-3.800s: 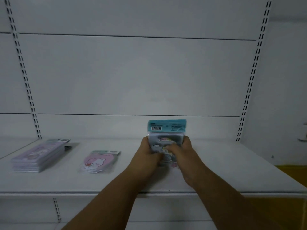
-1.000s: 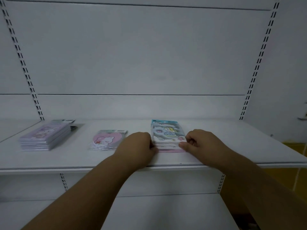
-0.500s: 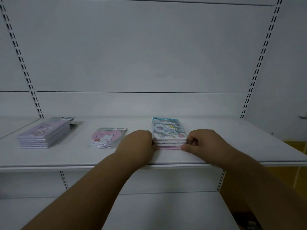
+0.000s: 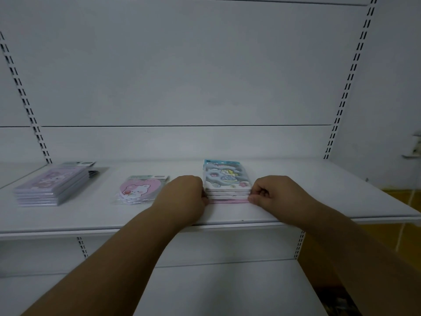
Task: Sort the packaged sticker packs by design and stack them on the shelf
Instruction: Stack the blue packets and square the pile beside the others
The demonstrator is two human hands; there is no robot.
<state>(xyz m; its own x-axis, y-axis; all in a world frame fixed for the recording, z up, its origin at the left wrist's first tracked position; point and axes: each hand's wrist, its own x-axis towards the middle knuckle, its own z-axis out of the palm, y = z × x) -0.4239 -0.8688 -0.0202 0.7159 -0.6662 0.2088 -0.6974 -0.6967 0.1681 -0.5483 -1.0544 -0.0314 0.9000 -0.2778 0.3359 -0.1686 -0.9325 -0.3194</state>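
Note:
A stack of sticker packs with a teal header and a unicorn design (image 4: 224, 177) lies flat on the white shelf (image 4: 296, 201), right of its middle. My left hand (image 4: 184, 197) presses against the stack's left side with curled fingers. My right hand (image 4: 275, 193) pinches the stack's right front corner. Further left lies a pink heart-shaped bear pack (image 4: 139, 189), and at the far left stands a stack of purple packs (image 4: 52, 185).
The shelf's white back panel has slotted uprights at left (image 4: 27, 106) and right (image 4: 348, 85). A lower white shelf (image 4: 205, 290) sits below my arms. Yellow flooring (image 4: 405, 226) shows at the right.
Earlier both hands held the teal pack upright above the shelf; it now lies flat on the stack. Over the last second my hands stayed at the stack's sides, pressing it square.

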